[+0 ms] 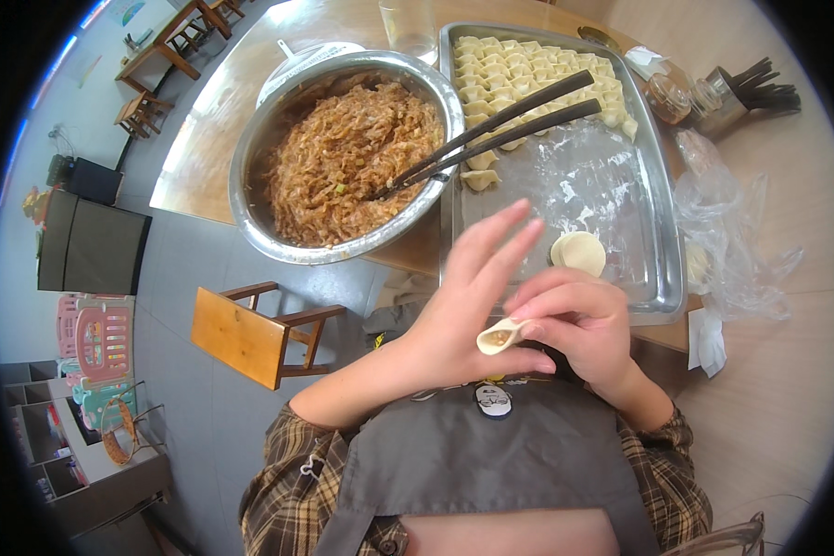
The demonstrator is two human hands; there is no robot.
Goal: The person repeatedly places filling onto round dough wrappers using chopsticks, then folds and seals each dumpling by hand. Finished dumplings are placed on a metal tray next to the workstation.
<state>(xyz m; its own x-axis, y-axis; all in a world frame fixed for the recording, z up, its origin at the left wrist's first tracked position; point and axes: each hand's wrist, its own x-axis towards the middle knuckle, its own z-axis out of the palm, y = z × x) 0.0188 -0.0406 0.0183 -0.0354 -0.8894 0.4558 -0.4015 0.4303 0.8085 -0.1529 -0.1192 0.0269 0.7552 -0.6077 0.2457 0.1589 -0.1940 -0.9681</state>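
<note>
A half-folded dumpling [497,339], with filling showing at its open end, is pinched between the thumb and fingers of my right hand [584,320]. My left hand [469,313] is spread beside it, fingers stretched towards the tray and thumb below the dumpling. Two or so round dough wrappers [579,253] lie stacked on the metal tray [598,187], just beyond my right hand. Rows of folded dumplings [528,73] fill the tray's far part. To the left, a steel bowl [344,257] holds shredded filling [347,160], with dark chopsticks [507,128] standing in it, slanting over the tray.
A glass [409,28] stands behind the bowl. Jars [669,102], a metal holder of chopsticks [726,104] and a crumpled plastic bag [730,236] are right of the tray. A wooden stool [243,333] is on the floor at left. White flour marks the tray.
</note>
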